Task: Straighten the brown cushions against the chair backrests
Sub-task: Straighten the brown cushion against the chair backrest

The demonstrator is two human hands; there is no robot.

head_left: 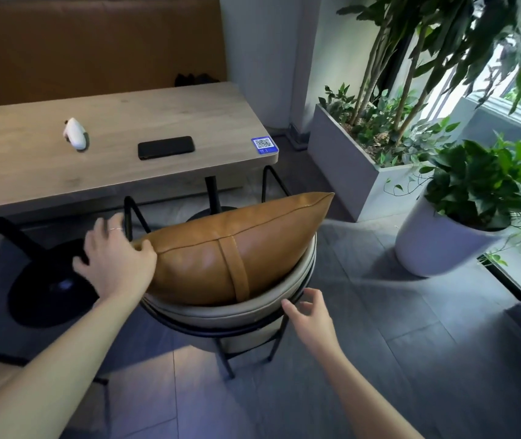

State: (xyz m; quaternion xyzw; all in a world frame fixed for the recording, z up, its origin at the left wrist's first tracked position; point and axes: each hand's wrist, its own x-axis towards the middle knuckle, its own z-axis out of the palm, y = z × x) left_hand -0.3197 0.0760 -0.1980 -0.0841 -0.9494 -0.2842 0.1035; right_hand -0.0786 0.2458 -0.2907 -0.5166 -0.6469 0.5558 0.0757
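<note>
A brown leather cushion [221, 248] with a central strap leans inside the curved beige backrest of a black-framed chair [246, 315]. Its right corner points up, so it sits tilted. My left hand [116, 261] rests spread against the cushion's left end, thumb on its corner. My right hand [308, 312] hovers with fingers apart just right of the chair's backrest rim, holding nothing. The chair seat is hidden behind the backrest and cushion.
A wooden table [31, 172] stands beyond the chair, with a black phone [166, 147], a white device [75, 133] and a QR sign [264, 144] on it. A brown bench back [94, 45] runs behind. A white potted plant [443, 245] and a grey planter [344, 166] stand at right.
</note>
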